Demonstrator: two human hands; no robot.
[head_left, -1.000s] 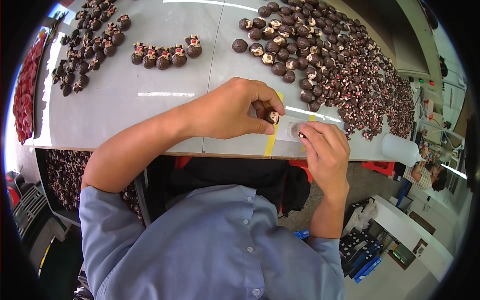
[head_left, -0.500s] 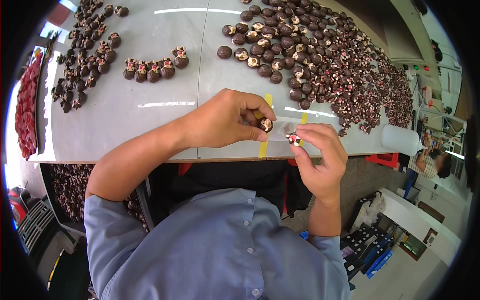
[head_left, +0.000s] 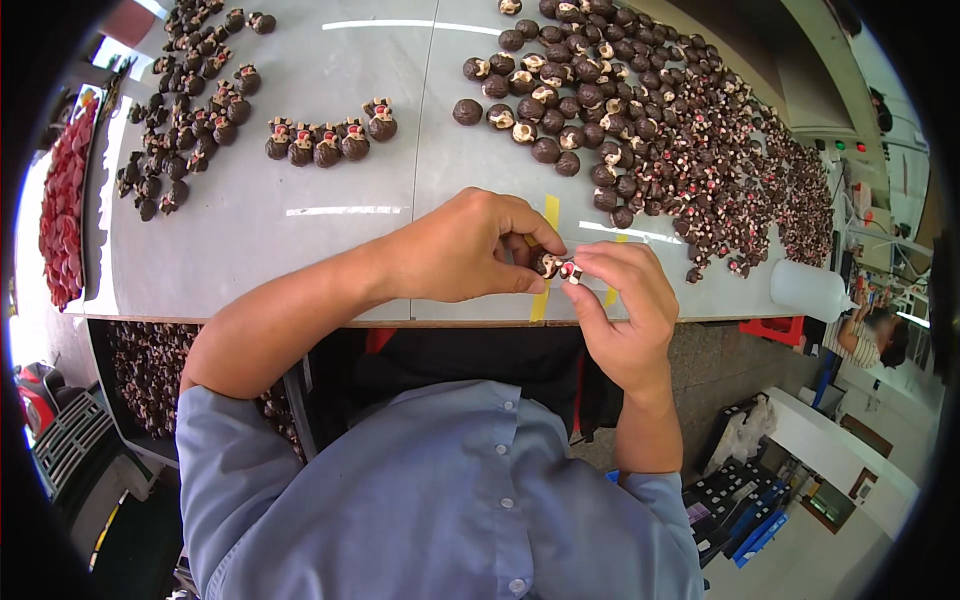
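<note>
My left hand (head_left: 478, 248) pinches a small dark brown ball with a cream patch (head_left: 546, 264) between thumb and fingers. From the other side my right hand (head_left: 632, 305) grips a small figurine piece (head_left: 570, 272), dark with white and red parts. The two pieces meet or nearly meet just over the table's near edge; fingers hide the exact contact. Beneath the hands, yellow tape strips (head_left: 551, 215) are stuck to the grey tabletop (head_left: 350, 245). Beyond my left hand stands a short row of joined figurines (head_left: 327, 151), each a brown ball with a small figure on top.
Brown balls with cream patches (head_left: 545, 150) lie at the far right, beside a large heap of small figurine pieces (head_left: 720, 190). More joined figurines (head_left: 190, 130) cluster at the left. A white plastic bottle (head_left: 805, 290) lies near the right end. Below, a bin (head_left: 150, 380) holds brown pieces.
My right hand has moved left, bringing its figurine piece up to the ball in my left hand. The whole view has shifted slightly.
</note>
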